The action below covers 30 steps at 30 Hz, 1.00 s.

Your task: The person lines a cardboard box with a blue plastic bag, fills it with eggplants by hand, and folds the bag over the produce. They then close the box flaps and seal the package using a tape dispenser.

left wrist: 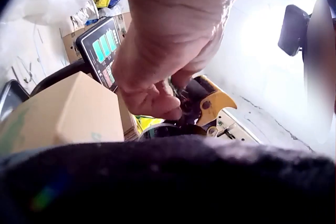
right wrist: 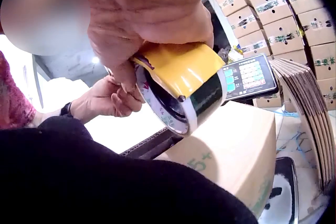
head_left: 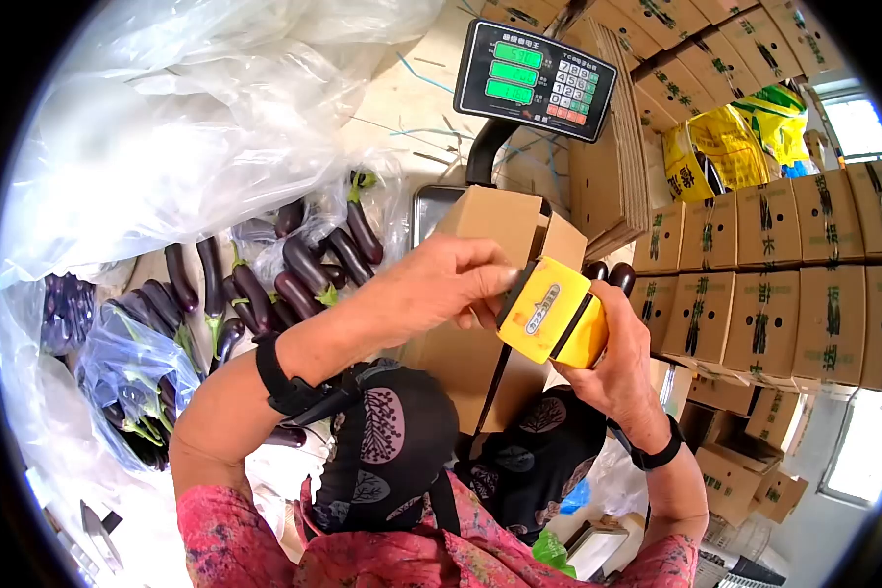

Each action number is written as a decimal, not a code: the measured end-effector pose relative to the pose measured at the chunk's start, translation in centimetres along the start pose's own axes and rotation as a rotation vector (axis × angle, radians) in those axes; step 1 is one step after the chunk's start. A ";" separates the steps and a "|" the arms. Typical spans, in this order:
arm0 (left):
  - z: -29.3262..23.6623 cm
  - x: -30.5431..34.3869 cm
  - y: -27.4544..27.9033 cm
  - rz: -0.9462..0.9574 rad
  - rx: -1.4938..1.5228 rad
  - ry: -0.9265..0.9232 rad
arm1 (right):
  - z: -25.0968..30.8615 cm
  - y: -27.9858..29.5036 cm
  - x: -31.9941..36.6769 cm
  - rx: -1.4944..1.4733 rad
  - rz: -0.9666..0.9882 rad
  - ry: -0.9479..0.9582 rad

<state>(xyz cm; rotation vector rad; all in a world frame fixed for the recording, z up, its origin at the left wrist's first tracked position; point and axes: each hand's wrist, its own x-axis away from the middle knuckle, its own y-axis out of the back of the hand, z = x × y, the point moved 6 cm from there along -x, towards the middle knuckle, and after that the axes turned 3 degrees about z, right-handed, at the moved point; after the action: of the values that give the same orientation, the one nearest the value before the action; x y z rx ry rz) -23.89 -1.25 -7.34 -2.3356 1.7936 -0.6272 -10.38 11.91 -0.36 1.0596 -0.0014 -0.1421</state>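
My right hand [head_left: 619, 358] grips a yellow tape dispenser [head_left: 541, 312], its fingers wrapped round the side. A roll of tape [right wrist: 178, 123] sits inside it, as the right wrist view shows. With thumb and fingers bent together, my left hand [head_left: 431, 294] pinches the tape at the dispenser's dark front edge; the fingers hide most of that spot. Below both hands stands a cardboard box [head_left: 500, 220], between my knees and close by the scale. In the left wrist view the dispenser's yellow side [left wrist: 216, 109] shows beyond my left fingertips.
A scale display [head_left: 534, 78] with lit green readouts stands ahead. Eggplants [head_left: 304, 263] lie at left among clear plastic sheeting [head_left: 186, 147]. Flat cardboard sheets [head_left: 608, 167] lean upright beyond the box. Stacked cartons [head_left: 764, 225] line the right side, with yellow bags [head_left: 720, 152] on top.
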 end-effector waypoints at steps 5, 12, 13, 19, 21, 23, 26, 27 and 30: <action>-0.2 0.3 0.2 -0.040 -0.006 -0.054 | 0.9 0.1 -0.4 -0.022 -0.034 0.022; -2.8 1.3 0.2 -0.206 -0.140 -0.185 | 1.2 -0.3 -1.2 -0.198 -0.038 -0.116; -2.7 1.3 0.3 -0.200 -0.144 -0.182 | 1.1 -0.4 -1.3 -0.240 -0.022 -0.153; -1.5 1.5 1.3 -0.224 -0.182 -0.167 | 1.0 -0.8 -1.3 -0.109 0.048 -0.098; -1.3 1.9 1.9 -0.253 -0.150 -0.127 | 1.5 -0.2 -1.5 0.014 0.060 0.000; -0.7 2.8 3.0 -0.326 -0.093 -0.083 | 1.9 0.0 -1.5 0.131 0.135 0.018; 2.2 4.2 7.2 -0.421 -0.069 -0.072 | 1.6 -0.3 -1.1 0.233 0.203 0.029; 3.5 4.8 8.4 -0.467 -0.044 -0.062 | 1.4 -0.7 -0.9 0.250 0.222 0.035; 7.2 7.1 13.0 -0.521 0.077 -0.040 | -1.0 -0.7 0.2 0.297 0.277 -0.053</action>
<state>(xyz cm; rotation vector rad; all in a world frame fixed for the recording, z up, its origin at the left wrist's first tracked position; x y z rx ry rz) -31.16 -12.73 -16.65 -2.7453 1.1121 -0.6844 -10.20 12.42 -1.52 1.3393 -0.2226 0.0841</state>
